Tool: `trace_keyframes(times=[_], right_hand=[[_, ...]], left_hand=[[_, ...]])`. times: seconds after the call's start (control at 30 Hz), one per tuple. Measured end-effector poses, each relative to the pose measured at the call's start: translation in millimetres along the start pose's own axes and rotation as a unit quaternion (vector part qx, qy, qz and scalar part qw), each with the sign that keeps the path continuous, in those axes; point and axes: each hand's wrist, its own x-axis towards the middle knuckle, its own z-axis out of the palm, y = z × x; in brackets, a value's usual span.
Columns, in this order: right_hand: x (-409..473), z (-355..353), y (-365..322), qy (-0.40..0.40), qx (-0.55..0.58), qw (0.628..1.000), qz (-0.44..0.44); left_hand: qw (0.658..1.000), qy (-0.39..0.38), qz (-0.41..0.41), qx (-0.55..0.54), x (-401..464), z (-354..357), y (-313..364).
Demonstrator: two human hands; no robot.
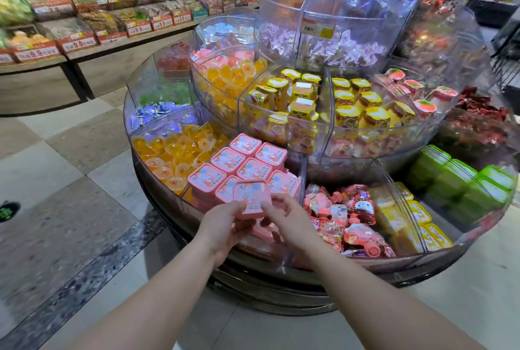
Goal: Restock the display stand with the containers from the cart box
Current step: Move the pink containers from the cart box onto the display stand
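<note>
Both hands hold one pink container (251, 198) at the front of the pink compartment on the bottom tier of the display stand (281, 261). The left hand (225, 227) cups it from below and the near-left side, fingers curled under its base; the right hand (284, 216) pinches its near-right corner, so each grip is grasping the same tub. It looks like a small rigid plastic tub with a film lid: probably light and stiff, its smooth walls a little slippery, the lid the weak part. Holding by the side walls or rim seems safer than pressing the top. Just behind it, seven more pink tubs show their lids in neat rows, so eight are countable, with further ones stacked beneath and partly hidden. The cart box is out of view.
</note>
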Motion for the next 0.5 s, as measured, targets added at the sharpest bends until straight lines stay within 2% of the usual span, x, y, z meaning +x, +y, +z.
trace_keyframes(times=[0.13, 0.23, 0.33, 0.4, 0.5], right_hand=[[0.5, -2.2, 3.3, 0.038, -0.001, 0.999, 0.019], [1.5, -14.4, 4.0, 0.029, 0.041, 0.997, 0.055], [1.5, -16.1, 9.3, 0.024, -0.026, 0.997, 0.07], [3.6, -12.0, 13.7, 0.088, -0.086, 0.991, 0.058], [2.0, -4.3, 18.8, 0.175, -0.033, 0.982, 0.069]], left_hand=[[0.999, -0.009, -0.017, 0.051, -4.6, 3.5, -15.8], [0.985, 0.031, 0.002, 0.169, -4.6, 0.0, -16.9], [0.963, 0.053, 0.05, 0.26, -3.1, -5.5, -17.8], [0.955, 0.05, 0.063, 0.284, -0.3, -7.0, -19.7], [0.943, 0.056, 0.083, 0.317, 6.3, -6.6, -22.7]])
